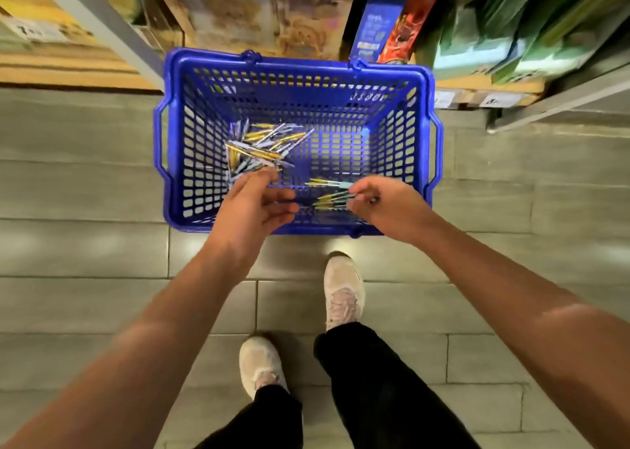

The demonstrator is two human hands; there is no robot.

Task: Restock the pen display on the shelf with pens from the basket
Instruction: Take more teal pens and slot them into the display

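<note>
1. Basket (296,63) sits on the floor (85,193), butted up vs the bottom shelf (477,88), right in front of the person's feet.
2. Loose pens (262,146) are heaped in the basket's left half, lying every which way. No single axis, tho most slant left-to-right.
3. Left hand (254,206) is the nearer one: fingertips at the heap's near edge, fingers loose & spread, nothing clearly gripped.
4. Right hand (381,206) is over the basket's near-right corner, fingers curled tight round a bunch (332,196) of pens. They fan out leftward, approx level, tips toward the left hand.
5. My read: next grab goes fwd, left hand's job. The heap lies just beyond its fingertips and well apart from the right.
6. Pen display: not in view.
</note>
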